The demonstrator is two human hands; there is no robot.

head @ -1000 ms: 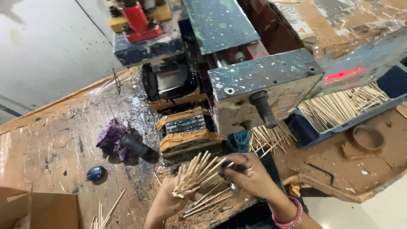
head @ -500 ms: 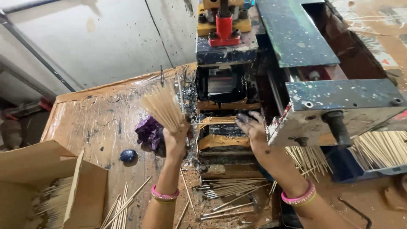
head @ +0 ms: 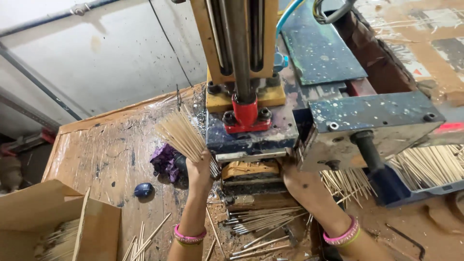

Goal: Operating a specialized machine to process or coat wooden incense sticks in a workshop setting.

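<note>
Stick bundle (head: 180, 134), left hand (head: 199, 170) gripping

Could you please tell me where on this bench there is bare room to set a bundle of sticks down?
Bare room lies on the stained bench top, between the wall, the purple rag and the cardboard box. It is crowded before the machine, where loose sticks lie between the left hand and right hand.

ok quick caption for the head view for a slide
Left hand holds up a fanned bundle of thin sticks beside a paint-spattered press machine; right hand reaches under it.
</note>
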